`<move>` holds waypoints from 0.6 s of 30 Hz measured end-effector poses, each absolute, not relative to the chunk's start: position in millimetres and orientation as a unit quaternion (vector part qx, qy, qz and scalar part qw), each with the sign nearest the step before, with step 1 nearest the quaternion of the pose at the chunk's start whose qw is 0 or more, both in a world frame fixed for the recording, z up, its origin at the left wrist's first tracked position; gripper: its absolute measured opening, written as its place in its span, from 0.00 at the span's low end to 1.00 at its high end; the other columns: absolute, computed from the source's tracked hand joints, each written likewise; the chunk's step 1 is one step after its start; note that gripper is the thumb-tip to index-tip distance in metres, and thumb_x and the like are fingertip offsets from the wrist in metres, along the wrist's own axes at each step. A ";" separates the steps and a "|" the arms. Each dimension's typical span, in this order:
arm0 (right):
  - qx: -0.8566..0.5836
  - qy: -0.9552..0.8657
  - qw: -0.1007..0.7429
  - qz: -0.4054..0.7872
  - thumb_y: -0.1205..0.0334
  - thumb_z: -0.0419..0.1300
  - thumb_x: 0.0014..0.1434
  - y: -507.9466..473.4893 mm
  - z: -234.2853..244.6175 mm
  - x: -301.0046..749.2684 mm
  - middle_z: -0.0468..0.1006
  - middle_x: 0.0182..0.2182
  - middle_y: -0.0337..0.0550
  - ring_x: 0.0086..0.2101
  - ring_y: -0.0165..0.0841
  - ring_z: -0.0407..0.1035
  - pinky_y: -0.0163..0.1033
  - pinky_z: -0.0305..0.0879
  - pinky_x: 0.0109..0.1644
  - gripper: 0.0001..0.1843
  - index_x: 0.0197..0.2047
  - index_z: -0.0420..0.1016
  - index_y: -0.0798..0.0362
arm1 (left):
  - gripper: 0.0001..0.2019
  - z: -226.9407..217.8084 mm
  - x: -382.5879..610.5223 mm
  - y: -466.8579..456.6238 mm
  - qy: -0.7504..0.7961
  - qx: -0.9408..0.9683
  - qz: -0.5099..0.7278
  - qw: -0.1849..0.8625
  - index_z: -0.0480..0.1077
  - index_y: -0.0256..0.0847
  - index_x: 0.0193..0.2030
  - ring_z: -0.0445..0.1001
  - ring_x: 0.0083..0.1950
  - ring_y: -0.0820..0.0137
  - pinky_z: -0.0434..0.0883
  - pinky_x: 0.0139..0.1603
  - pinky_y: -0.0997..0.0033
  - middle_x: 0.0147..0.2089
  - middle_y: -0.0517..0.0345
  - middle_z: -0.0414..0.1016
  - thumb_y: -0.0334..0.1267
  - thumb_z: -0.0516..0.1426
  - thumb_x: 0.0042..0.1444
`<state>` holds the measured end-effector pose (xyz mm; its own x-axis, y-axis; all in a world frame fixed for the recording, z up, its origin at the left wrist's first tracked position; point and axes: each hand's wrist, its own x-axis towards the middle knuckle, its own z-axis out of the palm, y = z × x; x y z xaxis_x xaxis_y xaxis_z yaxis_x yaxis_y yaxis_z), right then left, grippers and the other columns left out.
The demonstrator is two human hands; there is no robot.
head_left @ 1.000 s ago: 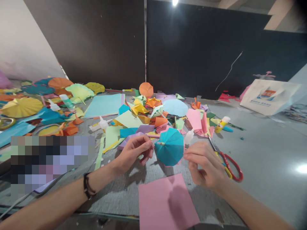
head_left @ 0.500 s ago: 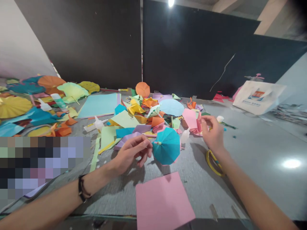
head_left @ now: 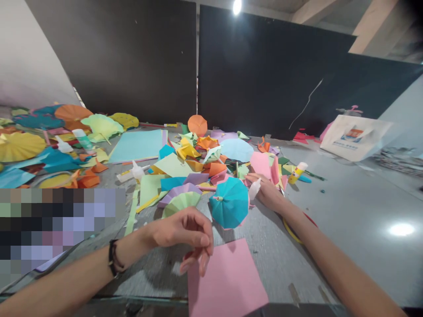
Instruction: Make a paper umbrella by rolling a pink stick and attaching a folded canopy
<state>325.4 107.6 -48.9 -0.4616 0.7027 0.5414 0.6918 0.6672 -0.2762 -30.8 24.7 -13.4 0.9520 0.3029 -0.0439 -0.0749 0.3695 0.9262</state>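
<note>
My left hand (head_left: 187, 233) hovers over the upper left part of a pink square sheet (head_left: 231, 281) at the table's front edge. Its fingers are loosely bent and apart, with nothing seen in them. A blue pleated paper umbrella (head_left: 229, 202) with a pink rolled stick stands between my hands. Behind a white glue bottle (head_left: 254, 189), my right hand (head_left: 269, 193) reaches into the paper pile with fingers stretched out. The bottle partly covers that hand. Folded pink paper (head_left: 261, 165) lies just beyond its fingers. A light green pleated fan (head_left: 181, 202) lies behind my left hand.
Yellow-handled scissors (head_left: 292, 231) lie partly under my right forearm. A yellow glue stick (head_left: 298, 173) stands to the right of the pile. Blue sheets (head_left: 137, 145) and several paper umbrellas lie at the left. A white bag (head_left: 357, 136) sits at the back right.
My left hand has come down and nearer over the pink sheet, uncovering the green fan. My right hand has moved left from beside the folded pink paper to behind the glue bottle.
</note>
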 end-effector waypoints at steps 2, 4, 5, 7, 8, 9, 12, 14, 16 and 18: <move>-0.406 -0.852 0.330 0.020 0.70 0.55 0.63 108.4 -51.4 326.3 0.81 0.56 0.55 0.58 0.45 0.74 0.60 0.71 0.62 0.23 0.59 0.78 0.52 | 0.16 -11.1 -30.6 23.4 0.101 0.551 0.091 0.823 0.79 0.36 0.38 0.76 0.21 0.71 0.65 0.19 0.76 0.33 0.45 0.85 0.50 0.64 0.64; -0.412 -0.843 0.346 0.029 0.71 0.54 0.62 108.6 -52.1 325.9 0.82 0.55 0.54 0.57 0.44 0.75 0.58 0.73 0.61 0.23 0.57 0.80 0.53 | 0.17 -9.2 -30.1 22.4 0.099 0.553 0.078 0.823 0.79 0.37 0.39 0.77 0.22 0.70 0.66 0.20 0.74 0.33 0.44 0.85 0.51 0.64 0.64; -0.416 -0.836 0.357 0.032 0.71 0.54 0.62 108.3 -51.4 325.3 0.82 0.55 0.54 0.56 0.44 0.76 0.57 0.73 0.61 0.23 0.56 0.80 0.52 | 0.17 -8.7 -30.0 22.2 0.099 0.556 0.072 0.822 0.79 0.37 0.39 0.77 0.22 0.69 0.65 0.20 0.74 0.33 0.45 0.85 0.52 0.64 0.64; -0.430 -0.816 0.384 0.036 0.69 0.55 0.62 106.9 -48.0 323.9 0.84 0.53 0.52 0.54 0.43 0.77 0.55 0.75 0.60 0.21 0.54 0.82 0.52 | 0.18 -8.6 -29.8 22.1 0.097 0.561 0.063 0.820 0.79 0.38 0.40 0.77 0.22 0.70 0.65 0.21 0.75 0.33 0.45 0.84 0.53 0.64 0.64; -0.440 -0.803 0.401 0.035 0.68 0.55 0.62 106.0 -45.5 323.3 0.84 0.52 0.52 0.53 0.43 0.78 0.54 0.75 0.58 0.20 0.53 0.82 0.52 | 0.18 -9.0 -29.8 22.2 0.098 0.563 0.059 0.819 0.79 0.38 0.40 0.77 0.23 0.70 0.65 0.21 0.75 0.34 0.46 0.85 0.53 0.64 0.64; -0.452 -0.786 0.420 0.032 0.66 0.56 0.63 104.8 -42.7 322.9 0.84 0.51 0.52 0.52 0.43 0.79 0.53 0.76 0.57 0.18 0.52 0.82 0.52 | 0.18 -9.6 -29.9 22.5 0.099 0.563 0.054 0.818 0.79 0.38 0.40 0.77 0.23 0.70 0.66 0.21 0.74 0.34 0.46 0.85 0.53 0.64 0.64; -0.495 -0.720 0.486 0.015 0.57 0.60 0.65 101.5 -35.6 323.1 0.86 0.46 0.53 0.45 0.43 0.81 0.50 0.79 0.50 0.13 0.46 0.83 0.54 | 0.16 -11.3 -30.1 23.5 0.100 0.558 0.043 0.822 0.80 0.38 0.40 0.77 0.23 0.69 0.67 0.22 0.73 0.35 0.45 0.85 0.52 0.65 0.63; -0.516 -0.676 0.526 0.004 0.53 0.63 0.64 100.2 -33.5 324.0 0.86 0.41 0.52 0.38 0.42 0.81 0.48 0.80 0.43 0.14 0.42 0.82 0.54 | 0.16 -11.8 -30.0 23.9 0.099 0.555 0.036 0.825 0.80 0.38 0.40 0.77 0.22 0.70 0.68 0.22 0.73 0.36 0.45 0.86 0.51 0.66 0.62; -0.522 -0.643 0.561 -0.005 0.51 0.65 0.63 100.3 -33.1 325.3 0.85 0.35 0.50 0.31 0.40 0.80 0.45 0.79 0.36 0.14 0.40 0.80 0.55 | 0.16 -11.1 -30.1 23.7 0.100 0.556 0.029 0.824 0.81 0.38 0.40 0.77 0.22 0.70 0.68 0.22 0.74 0.35 0.45 0.86 0.51 0.66 0.62; -0.516 -0.617 0.594 -0.021 0.52 0.66 0.62 101.1 -32.2 326.7 0.84 0.33 0.48 0.29 0.39 0.79 0.44 0.78 0.33 0.14 0.40 0.78 0.55 | 0.16 -8.9 -30.5 22.6 0.102 0.560 0.023 0.822 0.81 0.38 0.39 0.77 0.22 0.70 0.67 0.21 0.74 0.35 0.45 0.86 0.52 0.67 0.61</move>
